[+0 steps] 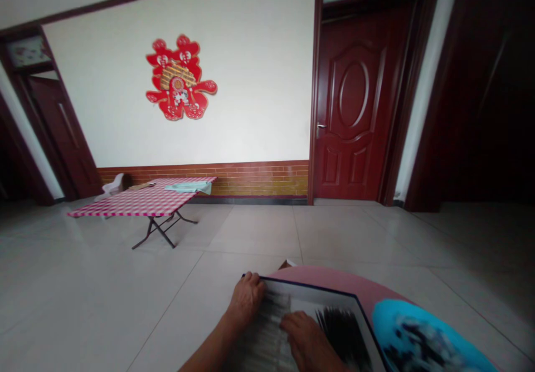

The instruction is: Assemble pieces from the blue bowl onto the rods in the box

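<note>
A shallow, dark-rimmed box (309, 287) with a pale inside lies in front of me. My left hand (248, 297) is at its far left corner, fingers curled over the rim. Rows of thin, pale, clear-looking pieces (271, 327) fill the left part of the box, blurred. My right hand (307, 338) reaches inside with bent fingers at the right edge of these rows; what its fingertips hold, if anything, is hidden. Just right of it lies a bunch of thin black pointed pieces (345, 333).
The box rests on a pink round table (330, 273). A bright blue bag or basin (393, 311) with black and white pieces stands at right. Across the tiled floor (251, 233) is a folding table (146, 199) with a checked cloth. A red door (351, 110) is behind.
</note>
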The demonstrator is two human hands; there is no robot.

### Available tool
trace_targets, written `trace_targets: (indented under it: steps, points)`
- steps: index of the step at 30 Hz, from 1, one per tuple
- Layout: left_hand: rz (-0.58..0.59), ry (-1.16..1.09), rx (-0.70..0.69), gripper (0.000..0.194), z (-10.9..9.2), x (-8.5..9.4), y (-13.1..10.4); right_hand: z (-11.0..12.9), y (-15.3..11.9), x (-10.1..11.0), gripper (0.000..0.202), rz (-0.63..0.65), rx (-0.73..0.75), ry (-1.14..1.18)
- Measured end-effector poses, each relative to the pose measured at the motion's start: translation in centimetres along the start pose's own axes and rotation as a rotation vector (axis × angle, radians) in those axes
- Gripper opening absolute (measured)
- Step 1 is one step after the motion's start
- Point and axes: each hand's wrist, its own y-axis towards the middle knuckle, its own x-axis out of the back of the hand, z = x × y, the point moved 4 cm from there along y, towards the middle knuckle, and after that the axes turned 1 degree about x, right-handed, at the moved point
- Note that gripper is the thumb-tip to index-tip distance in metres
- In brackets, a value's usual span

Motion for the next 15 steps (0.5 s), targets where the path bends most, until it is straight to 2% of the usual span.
trace_targets:
  steps: [6,11,15]
  points:
    - [0.081,-0.009,-0.024,0.027,0.4,-1.0,-0.7,-0.4,0.3,-1.5,0.036,0.062,-0.043,-0.080]
    - [0.056,-0.024,-0.026,0.031,1.3,-0.1,-1.4,-1.2,0.3,-2.2,0.040,0.028,-0.080,-0.142]
    - [0.111,-0.030,-0.133,0.022,1.7,0.2,-2.1,-1.0,0.3,-1.8,0.043,-0.001,-0.090,-0.162]
